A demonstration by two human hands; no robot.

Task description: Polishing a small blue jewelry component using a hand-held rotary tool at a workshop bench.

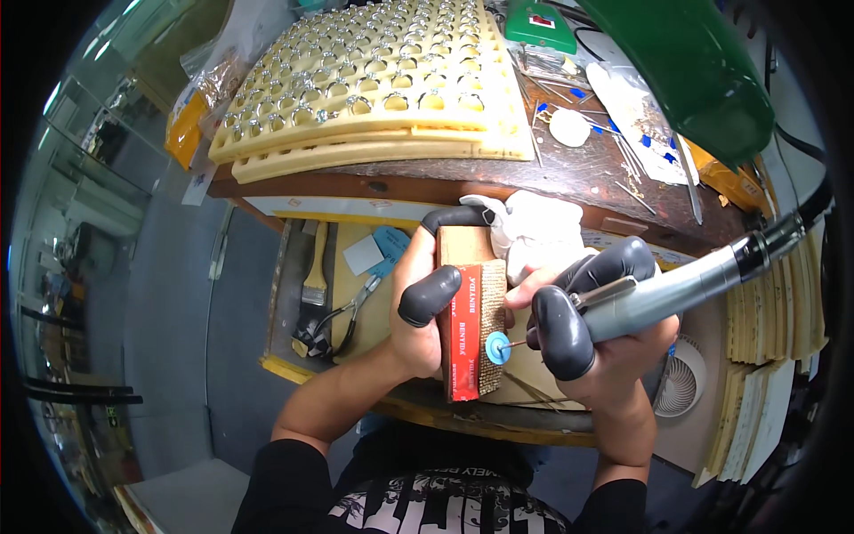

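Note:
My left hand (415, 331), with black finger covers on its thumb and a finger, is wrapped round a block (465, 334). The block has a red printed face, a coarse brown textured side and a plain tan far end. In my right hand (614, 369), also with black finger covers, is a grey rotary handpiece (663, 298). A thin shaft on its tip carries a small blue disc (497, 348). That disc lies against the block's textured side, or very close to it. Just beyond the block sits a white cloth (538, 227).
Pale trays (382, 147) filled with rings stand on the bench. A green lamp hood (689, 76) hangs at the far right, above burs and tools. In the open drawer lie pliers (351, 311) and a brush (316, 267). A small fan (680, 378) sits right.

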